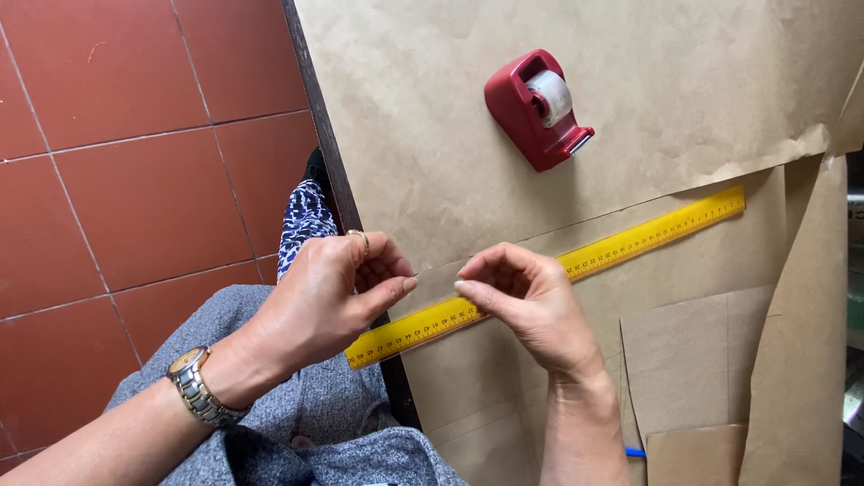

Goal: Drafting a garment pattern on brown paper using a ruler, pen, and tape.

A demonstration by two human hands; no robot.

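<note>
At table edge, over near end of yellow ruler (549, 274): both hands raised close together, thumbs pointing at each other, tips a small gap apart. Left hand (328, 292) curled, fingers folded toward palm, thumb extended rightward; ring on one finger, metal wristwatch (195, 385) on wrist. Right hand (531, 301) likewise curled, thumb and forefinger pressed together as if pinching. Something thin possibly stretched between the two pinches, but nothing clearly visible; cannot tell what either hand grasps, nor whether anything is held at all. Both grips closed, not slack.

Under and behind hands: ruler lying flat on brown kraft paper (432, 117), running diagonally from near-left, at table edge, up toward far-right. Middle stretch hidden behind right hand. Ruler set just below a long cut or folded edge of paper, roughly parallel to it.

Farther out: red tape dispenser (533, 108) with roll of clear tape, resting on paper well beyond hands, cutter end pointing right. More paper pieces (688, 360) overlapping at lower right, one with cut corners; small blue object (635, 453) peeking out beneath, too little showing to identify.

Left of table: dark table edge (328, 144), red tiled floor (135, 162), grey clothing (306, 423) on lap, patterned blue-and-white shoe (304, 220) by table leg.
</note>
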